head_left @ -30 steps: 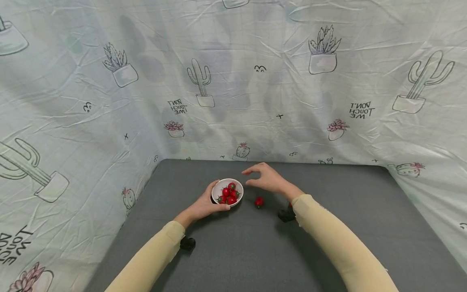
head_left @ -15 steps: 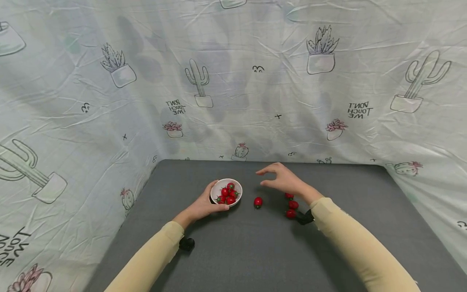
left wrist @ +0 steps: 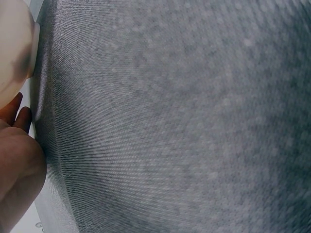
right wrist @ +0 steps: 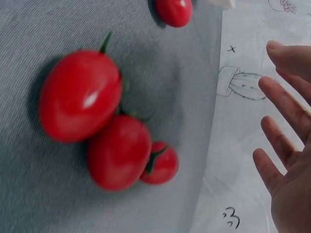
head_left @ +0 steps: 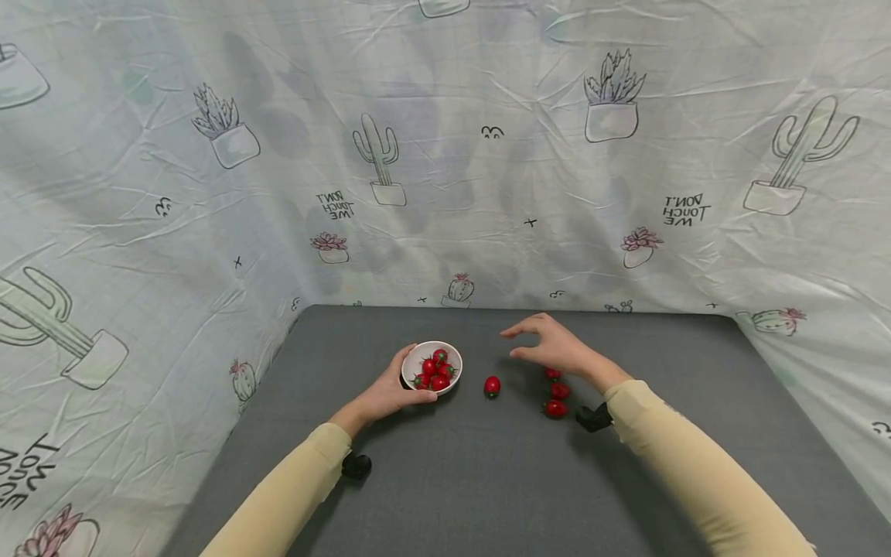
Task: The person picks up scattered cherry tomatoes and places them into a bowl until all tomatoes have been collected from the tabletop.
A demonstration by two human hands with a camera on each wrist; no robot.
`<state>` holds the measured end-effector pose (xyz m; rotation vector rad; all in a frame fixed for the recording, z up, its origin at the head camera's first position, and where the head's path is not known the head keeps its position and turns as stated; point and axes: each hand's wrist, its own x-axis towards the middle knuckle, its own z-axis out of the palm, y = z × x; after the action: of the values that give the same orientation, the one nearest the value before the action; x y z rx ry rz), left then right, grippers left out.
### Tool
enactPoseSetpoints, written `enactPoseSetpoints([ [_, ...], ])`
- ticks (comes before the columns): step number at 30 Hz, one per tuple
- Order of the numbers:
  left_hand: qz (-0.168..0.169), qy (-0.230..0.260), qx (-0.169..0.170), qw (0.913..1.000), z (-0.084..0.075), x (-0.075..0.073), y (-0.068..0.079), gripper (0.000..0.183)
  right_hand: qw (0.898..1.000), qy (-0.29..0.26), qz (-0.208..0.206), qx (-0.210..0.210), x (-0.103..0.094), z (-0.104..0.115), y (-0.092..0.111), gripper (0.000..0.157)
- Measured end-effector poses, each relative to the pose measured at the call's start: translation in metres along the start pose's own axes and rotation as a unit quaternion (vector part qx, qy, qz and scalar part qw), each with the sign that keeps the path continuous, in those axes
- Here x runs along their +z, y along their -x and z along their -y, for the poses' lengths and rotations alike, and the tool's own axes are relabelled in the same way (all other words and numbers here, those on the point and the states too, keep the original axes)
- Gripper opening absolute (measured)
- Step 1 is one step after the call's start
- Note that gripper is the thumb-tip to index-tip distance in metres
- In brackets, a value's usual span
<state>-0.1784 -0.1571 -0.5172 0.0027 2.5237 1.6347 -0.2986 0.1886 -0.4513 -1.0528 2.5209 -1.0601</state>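
My left hand [head_left: 387,391] grips a small white bowl [head_left: 412,363] from its left side, the thumb along the near rim. Several cherry tomatoes [head_left: 439,381] with green stems lie inside it. In the left wrist view, the bowl [left wrist: 14,53] and part of the hand [left wrist: 19,165] show at the left edge. My right hand [head_left: 557,346] hovers above the table with fingers apart and holds nothing. A single cherry tomato [head_left: 492,386] lies between bowl and right hand. Below the right hand are more tomatoes [head_left: 555,408]; the right wrist view shows three clustered together, the largest-looking tomato [right wrist: 80,97] in front.
Dark grey cloth covers the table [head_left: 445,480]. A pale curtain [head_left: 445,155] printed with cacti hangs behind and at the sides. Black wrist cameras sit under both wrists, the right camera [head_left: 594,418] close to the tomato cluster.
My right hand has drawn away from the bowl to the right, its fingers still apart. The tomato cluster under its wrist has come into view. The left hand and bowl stay in place.
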Motion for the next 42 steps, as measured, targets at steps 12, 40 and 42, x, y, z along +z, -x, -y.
enactPoseSetpoints([
  [12, -0.003, -0.011, -0.004, 0.9999, -0.001, 0.000, 0.000, 0.112, 0.999, 0.013, 0.036, 0.028, -0.015, -0.030, 0.021, 0.035],
  [40, -0.002, -0.019, -0.011, 0.9998, 0.000, 0.001, 0.000, 0.112, 0.996, 0.003, 0.090, -0.029, -0.017, -0.074, 0.040, 0.031],
  [42, -0.001, -0.019, -0.010, 0.9998, -0.001, 0.001, 0.000, 0.112, 0.996, 0.004, 0.085, -0.027, -0.018, -0.076, 0.042, 0.030],
])
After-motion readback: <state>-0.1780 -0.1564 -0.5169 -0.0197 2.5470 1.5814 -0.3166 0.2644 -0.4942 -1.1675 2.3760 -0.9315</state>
